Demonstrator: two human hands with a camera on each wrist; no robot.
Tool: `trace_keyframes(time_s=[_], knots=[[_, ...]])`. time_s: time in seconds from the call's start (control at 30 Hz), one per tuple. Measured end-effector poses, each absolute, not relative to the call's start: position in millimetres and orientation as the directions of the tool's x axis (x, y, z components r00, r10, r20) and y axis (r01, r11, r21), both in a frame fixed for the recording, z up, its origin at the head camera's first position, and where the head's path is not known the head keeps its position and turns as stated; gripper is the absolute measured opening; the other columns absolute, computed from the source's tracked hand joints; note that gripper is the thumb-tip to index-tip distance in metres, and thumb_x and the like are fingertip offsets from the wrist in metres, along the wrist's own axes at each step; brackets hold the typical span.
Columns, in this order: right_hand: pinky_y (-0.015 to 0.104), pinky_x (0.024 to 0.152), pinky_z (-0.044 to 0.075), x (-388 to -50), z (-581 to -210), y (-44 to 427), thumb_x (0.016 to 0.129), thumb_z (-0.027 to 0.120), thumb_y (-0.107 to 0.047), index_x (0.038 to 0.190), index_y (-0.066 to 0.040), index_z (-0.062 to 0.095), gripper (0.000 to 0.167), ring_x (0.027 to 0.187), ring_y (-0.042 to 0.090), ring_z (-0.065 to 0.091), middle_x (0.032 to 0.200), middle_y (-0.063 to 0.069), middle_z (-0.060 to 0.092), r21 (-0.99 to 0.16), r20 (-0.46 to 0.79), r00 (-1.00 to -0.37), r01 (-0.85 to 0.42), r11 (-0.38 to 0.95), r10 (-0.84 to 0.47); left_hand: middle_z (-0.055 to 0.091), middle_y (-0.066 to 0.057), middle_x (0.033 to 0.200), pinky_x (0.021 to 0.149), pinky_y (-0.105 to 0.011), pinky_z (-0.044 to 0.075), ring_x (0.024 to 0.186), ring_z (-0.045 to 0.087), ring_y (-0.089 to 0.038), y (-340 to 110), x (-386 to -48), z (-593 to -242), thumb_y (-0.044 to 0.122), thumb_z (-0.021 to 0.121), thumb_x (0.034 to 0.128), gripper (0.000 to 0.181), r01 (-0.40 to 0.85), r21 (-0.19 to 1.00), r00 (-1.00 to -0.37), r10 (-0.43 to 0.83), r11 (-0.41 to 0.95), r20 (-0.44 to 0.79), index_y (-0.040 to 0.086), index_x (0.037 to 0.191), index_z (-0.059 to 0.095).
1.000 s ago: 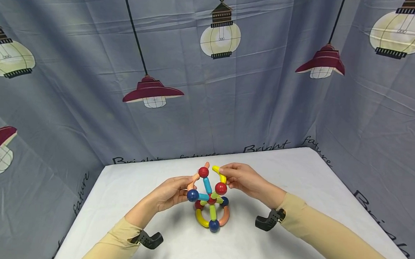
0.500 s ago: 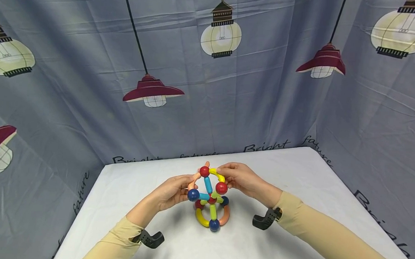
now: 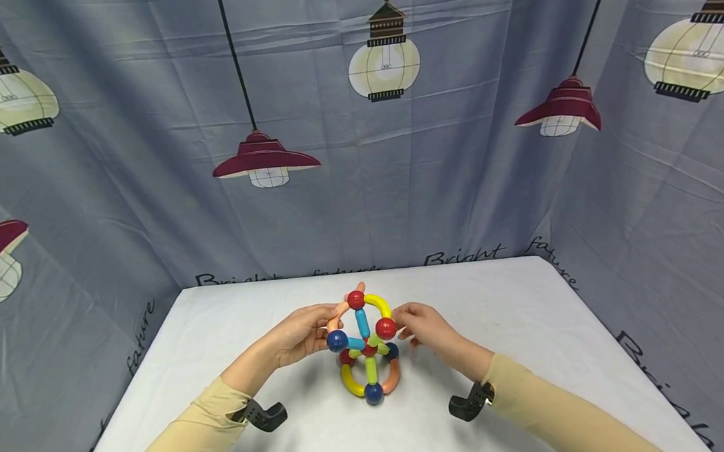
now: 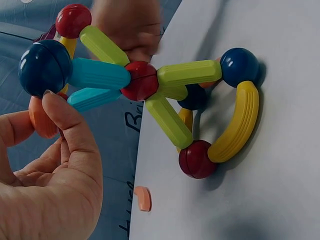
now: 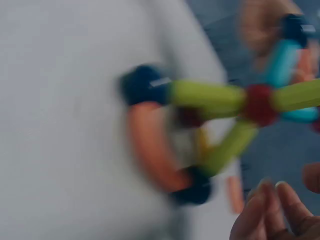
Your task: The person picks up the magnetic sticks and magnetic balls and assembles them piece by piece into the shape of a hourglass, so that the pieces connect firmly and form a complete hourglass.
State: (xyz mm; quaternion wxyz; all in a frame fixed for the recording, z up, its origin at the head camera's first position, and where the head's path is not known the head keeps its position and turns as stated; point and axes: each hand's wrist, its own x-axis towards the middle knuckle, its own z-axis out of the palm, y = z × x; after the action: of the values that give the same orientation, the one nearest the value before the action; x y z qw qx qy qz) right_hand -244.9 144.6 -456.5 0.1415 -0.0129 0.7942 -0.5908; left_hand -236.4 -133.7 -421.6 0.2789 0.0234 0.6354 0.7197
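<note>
A model of coloured balls and rods stands on the white table, built around a central red ball (image 4: 140,81). Green rods run down to a ring of balls and curved rods, including a yellow curved rod (image 4: 237,122) and an orange one (image 5: 150,145). My left hand (image 3: 302,333) pinches an upper orange curved rod (image 4: 42,120) by the blue ball (image 3: 337,340). At the top, a yellow curved rod (image 3: 379,304) spans two red balls. My right hand (image 3: 433,330) is beside the right-hand red ball (image 3: 385,328), thumb and fingers apart, holding nothing.
A loose orange curved piece (image 4: 143,198) lies on the table (image 3: 488,296) behind the model. A blue-grey curtain (image 3: 363,205) printed with lamps hangs at the back and sides. The right wrist view is blurred.
My right hand brought the yellow curved rod's free end to the top red ball, then let go and moved slightly down and right. My left hand keeps its grip.
</note>
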Motion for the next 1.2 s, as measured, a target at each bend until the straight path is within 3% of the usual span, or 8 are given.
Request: trace_keyframes(time_s=[0.1, 0.2, 0.3, 0.37, 0.57, 0.8, 1.0, 1.2], knots=[[0.037, 0.071, 0.055, -235.3, -480.8, 148.1, 0.095, 0.069, -0.022, 0.123, -0.005, 0.065, 0.032, 0.093, 0.024, 0.062, 0.11, 0.007, 0.066, -0.883, -0.159, -0.968, 0.052, 0.467, -0.192, 0.061, -0.006, 0.099, 0.076, -0.025, 0.059, 0.073, 0.062, -0.011, -133.5, -237.4, -421.5, 0.028, 0.058, 0.1044, 0.057, -0.357, 0.933, -0.844, 0.44, -0.032, -0.308, -0.003, 0.149, 0.042], [0.04, 0.079, 0.054, -227.3, -497.9, 149.0, 0.091, 0.073, -0.016, 0.129, -0.007, 0.063, 0.041, 0.095, 0.022, 0.059, 0.117, 0.006, 0.065, -0.818, -0.102, -0.967, -0.052, 0.573, -0.233, 0.06, -0.004, 0.097, 0.076, -0.024, 0.058, 0.072, 0.061, -0.01, -133.6, -239.0, -421.5, 0.033, 0.055, 0.1064, 0.056, -0.352, 0.935, -0.841, 0.449, -0.031, -0.302, -0.003, 0.147, 0.044], [0.04, 0.086, 0.051, -225.1, -507.4, 146.3, 0.09, 0.071, -0.011, 0.133, -0.006, 0.062, 0.045, 0.094, 0.018, 0.056, 0.119, 0.005, 0.065, -0.752, -0.042, -0.957, -0.159, 0.639, -0.287, 0.06, -0.004, 0.097, 0.075, -0.024, 0.058, 0.073, 0.061, -0.01, -133.7, -240.6, -421.9, 0.037, 0.054, 0.107, 0.056, -0.348, 0.937, -0.842, 0.449, -0.025, -0.3, -0.003, 0.145, 0.044], [0.039, 0.083, 0.051, -225.8, -511.0, 143.6, 0.091, 0.07, -0.009, 0.133, -0.006, 0.063, 0.043, 0.091, 0.016, 0.055, 0.116, 0.003, 0.066, -0.718, -0.009, -0.948, -0.216, 0.662, -0.319, 0.06, -0.005, 0.098, 0.074, -0.023, 0.058, 0.073, 0.061, -0.01, -133.2, -241.5, -422.0, 0.038, 0.054, 0.1066, 0.057, -0.344, 0.939, -0.843, 0.446, -0.017, -0.301, -0.003, 0.145, 0.044], [0.041, 0.083, 0.054, -231.0, -513.2, 135.9, 0.092, 0.073, -0.009, 0.123, -0.008, 0.068, 0.032, 0.089, 0.017, 0.058, 0.105, 0.0, 0.065, -0.707, 0.019, -0.938, -0.257, 0.659, -0.346, 0.06, -0.003, 0.094, 0.072, -0.024, 0.058, 0.068, 0.059, -0.01, -131.2, -242.2, -422.4, 0.034, 0.056, 0.1059, 0.056, -0.335, 0.942, -0.843, 0.45, -0.012, -0.294, -0.001, 0.148, 0.045], [0.045, 0.09, 0.054, -243.5, -510.6, 128.4, 0.093, 0.072, -0.006, 0.118, -0.012, 0.068, 0.027, 0.096, 0.02, 0.062, 0.116, 0.005, 0.07, -0.715, 0.022, -0.928, -0.276, 0.643, -0.373, 0.058, -0.003, 0.091, 0.069, -0.024, 0.058, 0.066, 0.057, -0.01, -131.6, -240.4, -421.5, 0.026, 0.054, 0.1059, 0.056, -0.341, 0.94, -0.836, 0.464, -0.022, -0.293, 0.005, 0.155, 0.036], [0.043, 0.092, 0.053, -257.3, -510.9, 123.2, 0.093, 0.07, -0.003, 0.118, -0.012, 0.066, 0.028, 0.097, 0.02, 0.061, 0.119, 0.007, 0.07, -0.72, 0.03, -0.907, -0.311, 0.621, -0.42, 0.06, -0.003, 0.094, 0.066, -0.024, 0.059, 0.071, 0.06, -0.013, -136.3, -236.6, -421.3, 0.037, 0.054, 0.106, 0.06, -0.317, 0.948, -0.852, 0.44, -0.002, -0.284, 0.006, 0.153, 0.035], [0.047, 0.098, 0.053, -267.6, -508.1, 117.5, 0.094, 0.069, -0.001, 0.119, -0.011, 0.067, 0.027, 0.108, 0.027, 0.066, 0.121, 0.01, 0.07, -0.728, 0.013, -0.878, -0.336, 0.597, -0.478, 0.062, -0.007, 0.099, 0.065, -0.027, 0.06, 0.072, 0.063, -0.015, -140.0, -235.1, -419.3, 0.042, 0.054, 0.1059, 0.058, -0.279, 0.959, -0.884, 0.375, 0.056, -0.279, 0.003, 0.146, 0.041]])
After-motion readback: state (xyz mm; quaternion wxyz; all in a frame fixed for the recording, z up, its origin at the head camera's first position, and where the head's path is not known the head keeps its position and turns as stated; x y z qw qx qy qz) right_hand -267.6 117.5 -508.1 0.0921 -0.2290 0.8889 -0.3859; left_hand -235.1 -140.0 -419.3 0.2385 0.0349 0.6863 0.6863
